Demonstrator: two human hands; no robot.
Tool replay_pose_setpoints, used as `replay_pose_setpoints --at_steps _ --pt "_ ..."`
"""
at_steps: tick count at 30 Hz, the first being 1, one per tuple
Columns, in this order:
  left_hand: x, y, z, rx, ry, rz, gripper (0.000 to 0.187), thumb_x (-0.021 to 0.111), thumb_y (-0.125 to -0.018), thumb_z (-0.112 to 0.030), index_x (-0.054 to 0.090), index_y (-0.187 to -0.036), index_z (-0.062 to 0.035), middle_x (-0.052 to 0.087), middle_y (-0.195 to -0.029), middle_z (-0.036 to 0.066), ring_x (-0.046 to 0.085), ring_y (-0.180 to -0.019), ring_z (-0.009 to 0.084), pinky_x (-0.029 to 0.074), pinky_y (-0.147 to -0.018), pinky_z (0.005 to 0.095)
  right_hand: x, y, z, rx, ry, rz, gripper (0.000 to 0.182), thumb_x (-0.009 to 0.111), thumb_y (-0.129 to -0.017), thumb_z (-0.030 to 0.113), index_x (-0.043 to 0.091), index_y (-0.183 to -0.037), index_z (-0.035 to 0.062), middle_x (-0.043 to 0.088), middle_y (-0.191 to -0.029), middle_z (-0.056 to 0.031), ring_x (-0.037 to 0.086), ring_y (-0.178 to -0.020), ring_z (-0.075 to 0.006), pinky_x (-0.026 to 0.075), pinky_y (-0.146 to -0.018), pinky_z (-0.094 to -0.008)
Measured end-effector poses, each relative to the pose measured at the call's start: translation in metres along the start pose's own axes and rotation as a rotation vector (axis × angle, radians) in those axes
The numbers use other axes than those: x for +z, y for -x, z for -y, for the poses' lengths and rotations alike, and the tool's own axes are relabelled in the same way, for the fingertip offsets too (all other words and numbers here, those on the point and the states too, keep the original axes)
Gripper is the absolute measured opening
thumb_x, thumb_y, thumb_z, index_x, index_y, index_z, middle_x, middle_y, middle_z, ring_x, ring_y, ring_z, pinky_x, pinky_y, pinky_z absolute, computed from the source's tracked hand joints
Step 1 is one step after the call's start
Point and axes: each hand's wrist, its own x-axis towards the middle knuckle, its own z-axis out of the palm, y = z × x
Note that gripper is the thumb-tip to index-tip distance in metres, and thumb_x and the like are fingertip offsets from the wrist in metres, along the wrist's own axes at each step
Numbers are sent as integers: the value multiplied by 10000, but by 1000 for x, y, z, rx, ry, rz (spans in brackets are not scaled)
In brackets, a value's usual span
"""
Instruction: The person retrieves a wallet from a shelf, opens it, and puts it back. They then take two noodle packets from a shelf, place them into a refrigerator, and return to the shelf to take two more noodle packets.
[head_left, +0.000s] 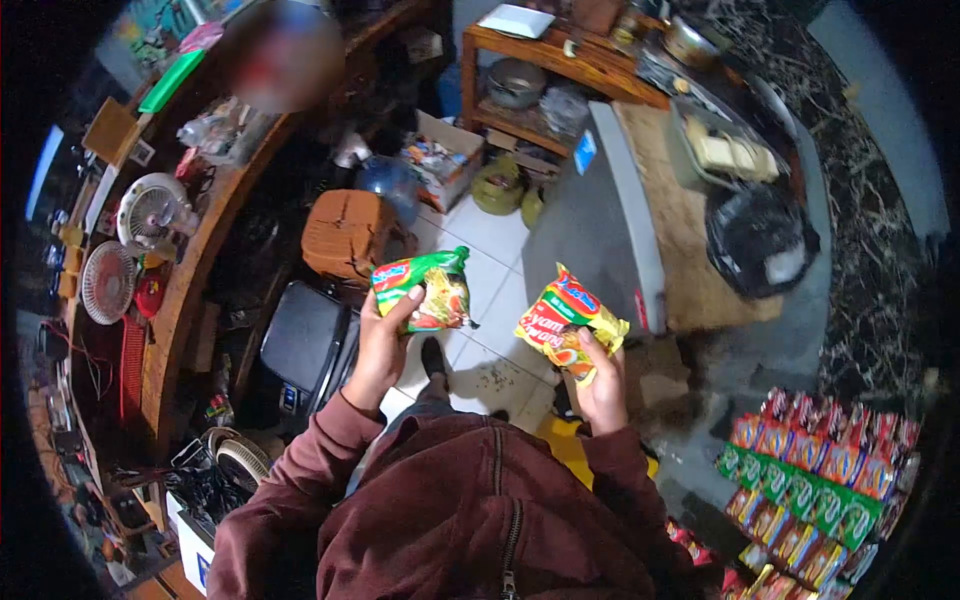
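Observation:
My left hand [378, 345] is closed around the lower left edge of a green instant noodle packet [440, 290], thumb across its front. To the right, my right hand [602, 385] grips a yellow instant noodle packet [560, 325] by its lower right side, its red and white lettering facing up. Both packets are held apart from each other in front of my body, above the white tiled floor [485, 250]. The fingers behind each packet are mostly hidden.
A grey chest [590, 215] with a board on top, carrying a tub [690, 160] and black plastic bag [760, 240], stands at right. Hanging sachets [800, 490] are lower right. At left are an orange crate [345, 235], a black lidded bin [305, 335] and a cluttered wooden shelf [200, 260].

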Motion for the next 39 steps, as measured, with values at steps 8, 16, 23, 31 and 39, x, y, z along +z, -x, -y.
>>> replay_pose_setpoints --at_steps 8,16,23,31,39 --pt "-33 -89 -83 150 -42 -37 416 664 -897 -119 486 -1253 1 631 -1160 118 656 -1027 210 534 -906 363 90 -105 -20 -35 8 64 392 581 -948 109 482 -1316 18 594 -1225 -95 609 -1102 -208 499 -939 -368" --pt "-38 -166 -119 120 48 15 408 689 -889 -123 492 -1224 0 638 -1126 120 664 -976 211 540 -871 369 134 -170 -11 -116 15 8 383 592 -951 145 494 -1303 29 601 -1218 -90 611 -1104 -208 496 -942 -371" --pt "9 -216 -96 -41 -80 117 381 674 -897 -119 503 -1225 -29 668 -1015 85 674 -895 188 560 -775 328 100 -204 19 -200 -31 -133 386 645 -912 100 519 -1266 13 611 -1186 -76 621 -1071 -175 505 -905 -337" --pt "51 -297 -62 -109 -617 534 434 774 -819 -63 555 -1192 -30 653 -1082 39 601 -977 101 498 -870 279 48 -260 52 -165 28 -230 382 643 -914 99 525 -1270 24 617 -1170 -74 632 -1045 -174 507 -890 -323" --pt "124 -360 -29 -161 -575 628 423 777 -811 -79 552 -1165 -26 663 -1056 51 634 -942 137 514 -829 288 23 -289 69 -228 42 -311 386 638 -922 94 522 -1283 25 612 -1185 -72 619 -1072 -176 504 -897 -325"
